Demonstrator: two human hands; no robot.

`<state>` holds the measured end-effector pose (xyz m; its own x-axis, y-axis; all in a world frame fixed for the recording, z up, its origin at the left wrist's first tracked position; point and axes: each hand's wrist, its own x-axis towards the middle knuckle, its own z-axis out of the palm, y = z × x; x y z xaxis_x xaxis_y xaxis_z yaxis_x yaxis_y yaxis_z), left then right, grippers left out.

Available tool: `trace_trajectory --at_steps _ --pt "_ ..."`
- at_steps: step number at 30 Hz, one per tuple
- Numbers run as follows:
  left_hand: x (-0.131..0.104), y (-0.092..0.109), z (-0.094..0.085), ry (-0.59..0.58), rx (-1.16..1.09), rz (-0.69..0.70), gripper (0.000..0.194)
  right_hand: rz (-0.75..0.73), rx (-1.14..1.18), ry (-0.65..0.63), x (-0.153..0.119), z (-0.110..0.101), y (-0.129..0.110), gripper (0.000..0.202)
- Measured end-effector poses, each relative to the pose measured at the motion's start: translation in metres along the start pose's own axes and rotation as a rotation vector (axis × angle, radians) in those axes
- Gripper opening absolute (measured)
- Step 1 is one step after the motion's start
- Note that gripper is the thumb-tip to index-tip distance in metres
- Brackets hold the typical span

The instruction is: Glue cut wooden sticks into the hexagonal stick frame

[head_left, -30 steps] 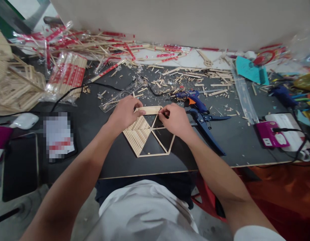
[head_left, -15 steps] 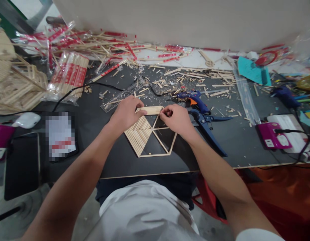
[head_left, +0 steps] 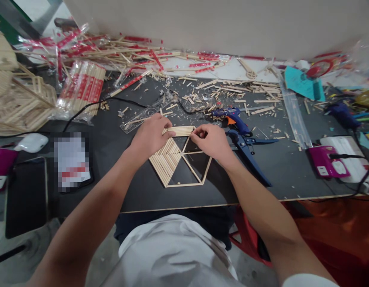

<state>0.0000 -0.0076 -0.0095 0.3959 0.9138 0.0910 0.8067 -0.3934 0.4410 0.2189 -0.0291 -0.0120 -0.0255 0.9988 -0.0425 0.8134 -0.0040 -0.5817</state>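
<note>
Head view, hands [head_left: 151,133] [head_left: 213,141] partly covering stick hexagon [head_left: 167,165]

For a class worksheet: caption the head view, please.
Left hand and right hand at a partly filled, pale wooden-stick hexagonal frame, near a blue-and-orange glue gun.

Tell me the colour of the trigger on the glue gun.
Orange; the trigger stands out against the blue glue gun, best seen in the head view.
</note>
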Motion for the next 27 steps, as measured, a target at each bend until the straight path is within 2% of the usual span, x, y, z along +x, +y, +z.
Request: trace_trajectory --at_steps 7,12,21,27 --pt "-0.008 0.019 0.001 0.025 0.274 0.323 0.022 0.002 0.026 -0.019 0.001 -0.002 0.0 0.008" --pt "-0.008 0.027 0.009 0.07 0.311 0.341 0.019 -0.001 0.043 -0.006 0.0 -0.001 0.001 0.008" --pt "-0.008 0.032 0.01 0.045 0.453 0.382 0.029 -0.002 0.039 -0.005 0.002 -0.001 0.001 0.008" --pt "-0.008 0.035 0.006 0.04 0.542 0.524 0.026 -0.019 0.089 0.015 0.001 0.0 0.003 0.007"
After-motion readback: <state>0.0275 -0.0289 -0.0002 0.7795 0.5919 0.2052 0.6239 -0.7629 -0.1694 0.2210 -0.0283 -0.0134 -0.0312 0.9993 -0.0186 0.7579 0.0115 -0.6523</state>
